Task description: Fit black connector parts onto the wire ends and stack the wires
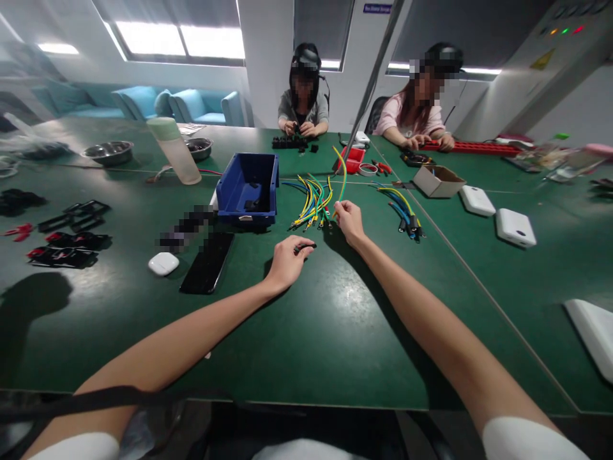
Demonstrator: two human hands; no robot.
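Note:
My right hand [350, 221] pinches a yellow-green wire [343, 167] near its lower end, and the rest of the wire curves up above my fingers. Between the thumb and fingers of my left hand [286, 263] is a small black piece [310, 246]; its exact kind is too small to tell. Just beyond both hands lies a loose bunch of yellow-green and blue wires [309, 199] with metal terminals at the near ends. To the right rests a smaller bunch of wires [401, 207] with black sleeves at their ends. A blue bin [225, 203] holds some small black pieces.
A black phone [207, 263] and a white earbud case [163, 264] lie left of my left hand. Farther back stand a bottle [177, 153], a red box [353, 160] and a cardboard box [438, 184]. A slanted pole [371, 83] rises behind the wires. Two people sit across the table.

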